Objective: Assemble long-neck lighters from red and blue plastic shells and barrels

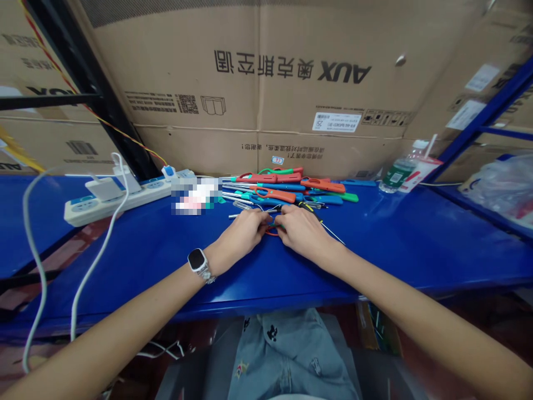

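Observation:
My left hand [246, 229], with a watch on its wrist, and my right hand [306, 229] meet low over the blue table. Both have their fingers closed on a small orange-red long-nosed lighter [272, 233], mostly hidden by the fingers; only its curved edge and a bit of green show. A metal tube [234, 215] pokes out beyond my left hand; I cannot tell whether it belongs to that lighter. Just past my hands lies a pile of long-nosed lighters [277, 194] in orange, red, blue and green. A screwdriver [331, 230] with a black and yellow handle lies beside my right hand.
A white power strip [125, 197] with plugged-in chargers and cables runs along the left. At the back right stand a water bottle [397, 172] and a cup with a straw [420, 172]. A large cardboard box [258, 100] walls off the back. A plastic bag [503, 186] sits far right.

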The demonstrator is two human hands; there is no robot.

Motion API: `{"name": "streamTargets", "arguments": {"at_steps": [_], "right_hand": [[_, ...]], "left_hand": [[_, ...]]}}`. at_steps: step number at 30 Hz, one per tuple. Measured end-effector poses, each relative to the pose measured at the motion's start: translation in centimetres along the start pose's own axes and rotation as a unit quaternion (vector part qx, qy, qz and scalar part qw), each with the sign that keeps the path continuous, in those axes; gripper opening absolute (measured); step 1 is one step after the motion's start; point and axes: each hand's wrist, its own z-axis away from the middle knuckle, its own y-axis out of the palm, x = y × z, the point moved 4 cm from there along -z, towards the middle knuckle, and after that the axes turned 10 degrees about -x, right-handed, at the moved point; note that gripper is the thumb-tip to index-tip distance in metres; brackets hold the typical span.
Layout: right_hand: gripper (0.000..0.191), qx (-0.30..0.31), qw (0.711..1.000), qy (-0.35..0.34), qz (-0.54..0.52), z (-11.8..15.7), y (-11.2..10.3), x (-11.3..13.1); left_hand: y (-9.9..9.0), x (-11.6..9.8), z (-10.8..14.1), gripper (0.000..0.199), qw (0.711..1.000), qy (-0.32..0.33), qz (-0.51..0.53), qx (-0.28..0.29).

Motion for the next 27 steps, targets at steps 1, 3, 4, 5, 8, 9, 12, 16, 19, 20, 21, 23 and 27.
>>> {"name": "streamTargets", "arguments": {"at_steps": [1, 3, 4, 5, 8, 9, 12, 16, 19, 20, 21, 23, 27], "right_hand": [[0.019, 0.000, 1.000, -0.001, -0.007, 0.0, 0.1, -0.2], [0.018, -0.004, 1.000, 0.005, -0.024, 0.2, 0.4, -0.7], [0.018, -0.007, 0.999, 0.011, -0.034, 0.2, 0.6, -0.9], [0.018, -0.009, 0.999, 0.019, -0.043, 0.3, 0.8, -1.0], [0.019, -0.015, 0.998, 0.043, -0.042, 0.5, 0.9, -1.3], [0.020, -0.015, 0.998, 0.045, -0.035, 0.6, 0.8, -1.3], [0.021, -0.020, 0.999, 0.041, -0.015, 0.8, 0.4, -1.0], [0.017, -0.042, 0.996, 0.076, -0.028, 1.1, 0.4, -1.3], [0.011, -0.064, 0.987, 0.108, -0.099, 1.4, 1.0, -2.0], [0.008, -0.073, 0.983, 0.111, -0.129, 1.5, 1.3, -2.2], [0.007, -0.081, 0.978, 0.109, -0.158, 1.5, 1.5, -2.4], [0.006, -0.099, 0.970, 0.097, -0.200, 1.6, 1.9, -2.5], [0.013, -0.122, 0.962, 0.086, -0.228, 1.6, 2.1, -2.7]], "left_hand": [[0.0, 0.0, 0.0, 0.023, 1.000, 0.006, -0.009, 0.002], [0.1, 0.1, 0.0, 0.022, 1.000, 0.013, -0.025, 0.005], [0.2, 0.1, 0.0, 0.022, 0.999, 0.015, -0.030, 0.006], [0.2, 0.1, 0.0, 0.022, 0.999, 0.016, -0.034, 0.006], [0.3, 0.1, 0.0, 0.022, 0.999, 0.019, -0.042, 0.002], [0.4, 0.1, 0.0, 0.022, 0.999, 0.018, -0.044, 0.002], [0.4, -0.1, 0.0, 0.022, 0.999, 0.010, -0.047, 0.004], [0.2, -0.2, 0.0, 0.020, 0.999, 0.006, -0.043, 0.005], [0.1, -0.1, 0.1, 0.020, 0.999, 0.019, -0.034, 0.009], [0.1, 0.0, 0.1, 0.020, 0.999, 0.024, -0.031, 0.011], [0.1, 0.2, 0.0, 0.019, 0.999, 0.028, -0.027, 0.013], [0.2, 0.5, -0.3, 0.018, 0.999, 0.038, -0.015, 0.015], [0.7, 0.9, -1.2, 0.016, 0.998, 0.058, 0.001, 0.023]]}}
